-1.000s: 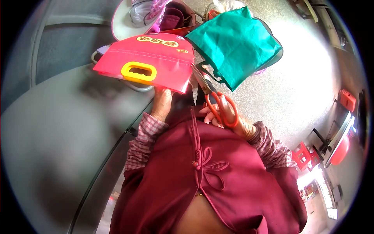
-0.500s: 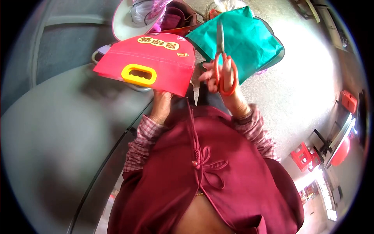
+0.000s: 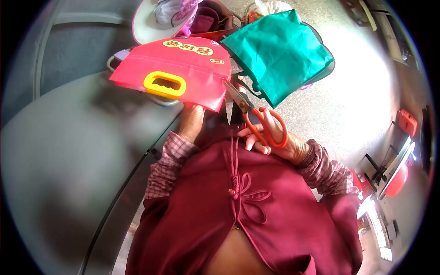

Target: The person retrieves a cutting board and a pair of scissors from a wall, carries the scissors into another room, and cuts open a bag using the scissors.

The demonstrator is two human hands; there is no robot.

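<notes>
Holds a red box [image 3: 183, 64] beyond the maroon top [image 3: 197, 178], just left of a green bag [image 3: 279, 55], with the left hand [image 3: 192, 123] gripping its near edge from below, fingers mostly hidden, and holds scissors [image 3: 247, 107] in the right hand [image 3: 288, 145], curled loosely through the orange handles [image 3: 286, 132], tips close to the box's right side. Looks like light, stiff card, perhaps slick and easily creased; seems best taken by the yellow handle [image 3: 165, 94] or supported underneath, with the scissors held well behind the blades [image 3: 236, 95].
</notes>
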